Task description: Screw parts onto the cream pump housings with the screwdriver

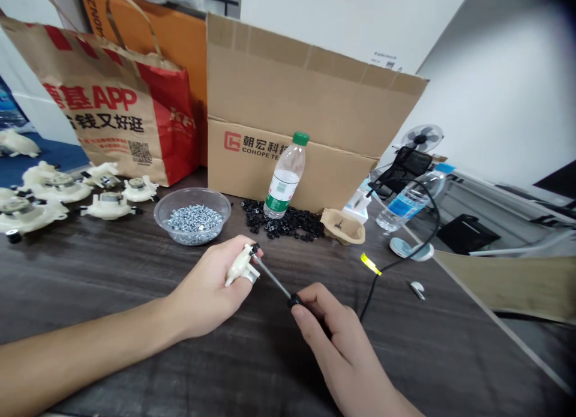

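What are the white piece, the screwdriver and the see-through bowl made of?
The white piece in the left hand looks like plastic: cream, smooth, moulded. The screwdriver in the right hand has a thin shiny shaft, likely metal, and a black grip, maybe plastic. The bowl seems clear plastic.

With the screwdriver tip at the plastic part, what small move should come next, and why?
Probably turn the screwdriver while pressing lightly. Its tip sits against the cream plastic part, the left hand holds that part firmly, and the right hand has its grip on the handle.
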{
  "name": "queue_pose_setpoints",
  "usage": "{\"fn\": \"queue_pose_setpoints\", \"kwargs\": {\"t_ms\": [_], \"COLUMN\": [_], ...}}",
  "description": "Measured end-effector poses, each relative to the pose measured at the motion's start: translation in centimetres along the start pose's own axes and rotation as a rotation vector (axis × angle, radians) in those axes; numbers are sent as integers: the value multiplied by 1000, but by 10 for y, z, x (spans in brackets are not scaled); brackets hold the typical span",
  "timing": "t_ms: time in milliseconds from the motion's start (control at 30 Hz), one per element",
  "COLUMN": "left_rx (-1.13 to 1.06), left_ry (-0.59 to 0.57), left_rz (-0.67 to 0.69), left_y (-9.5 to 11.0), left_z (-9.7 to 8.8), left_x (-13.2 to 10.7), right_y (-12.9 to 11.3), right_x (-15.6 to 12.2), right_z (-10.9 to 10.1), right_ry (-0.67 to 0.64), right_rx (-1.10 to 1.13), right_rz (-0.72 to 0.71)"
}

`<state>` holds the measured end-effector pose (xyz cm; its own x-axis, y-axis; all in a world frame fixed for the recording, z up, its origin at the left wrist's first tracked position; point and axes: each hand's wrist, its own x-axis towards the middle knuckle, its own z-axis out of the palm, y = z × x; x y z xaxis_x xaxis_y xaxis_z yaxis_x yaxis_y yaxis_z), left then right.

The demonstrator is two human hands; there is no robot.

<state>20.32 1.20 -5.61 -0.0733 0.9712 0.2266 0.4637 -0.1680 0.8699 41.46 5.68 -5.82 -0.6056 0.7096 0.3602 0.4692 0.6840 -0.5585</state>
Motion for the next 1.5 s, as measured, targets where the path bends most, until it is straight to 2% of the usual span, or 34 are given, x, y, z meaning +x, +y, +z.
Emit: {"fn": "queue_pose_setpoints", "kwargs": {"t_ms": [133, 300, 433, 567, 733, 933, 1033, 1267, 1400, 1500], "left_rx": [-80, -68, -50, -63, -32, 78, 136, 200, 225, 185], "left_ry": [7, -6, -25, -8, 23, 43, 54, 84, 98, 82], "left_rz": [-22, 3, 5, 26, 59, 139, 184, 247, 267, 249], "left_y": [-6, -8, -8, -8, -7, -7, -6, -4, -4, -4], "left_z": [1, 0, -2, -2, -3, -3, -3, -4, -5, -4], "left_x": [2, 2, 3, 2, 3, 2, 0, -3, -3, -2], "right_y": [6, 16, 19, 21, 26, 22, 15, 6, 12, 16], "right_x": [3, 2, 4, 4, 6, 5, 3, 3, 10, 15], "right_z": [2, -2, -4, -5, -9, -8, -7, -5, -5, -6], "right_ry": [-65, 9, 12, 24, 78, 6, -24, -146, -339, -449], "right_rx": [84, 19, -42, -69, -213, -193, -80, 358, 764, 863], "right_rz": [85, -54, -110, -141, -263, -271, -190, 180, 462, 507]}}
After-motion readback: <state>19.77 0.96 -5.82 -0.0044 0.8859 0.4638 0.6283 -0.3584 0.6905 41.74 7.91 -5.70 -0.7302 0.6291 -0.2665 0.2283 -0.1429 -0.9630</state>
